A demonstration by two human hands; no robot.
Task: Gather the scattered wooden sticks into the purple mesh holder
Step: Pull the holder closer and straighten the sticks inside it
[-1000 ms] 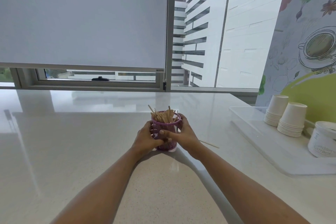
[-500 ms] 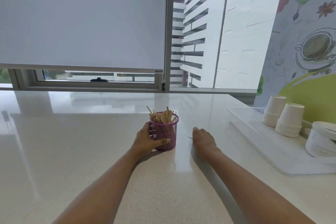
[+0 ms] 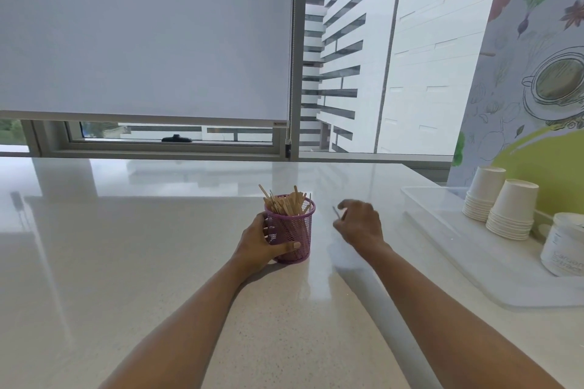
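Observation:
A purple mesh holder (image 3: 294, 235) stands upright on the white counter, packed with several wooden sticks (image 3: 284, 202) that poke out of its top. My left hand (image 3: 257, 243) grips the holder from its left side, thumb across the front. To the right of the holder, my right hand (image 3: 360, 224) is lifted a little off the counter and pinches one thin wooden stick (image 3: 336, 212), whose end sticks up to the left of my fingers.
A clear tray (image 3: 442, 230) lies at the right with two stacks of white paper cups (image 3: 512, 208) and a white tub (image 3: 565, 243). The window frame runs along the counter's far edge. A painted wall stands at the right.
My right hand left the holder, reached right to a stick lying on the counter, and now holds it lifted. My left hand stayed on the holder.

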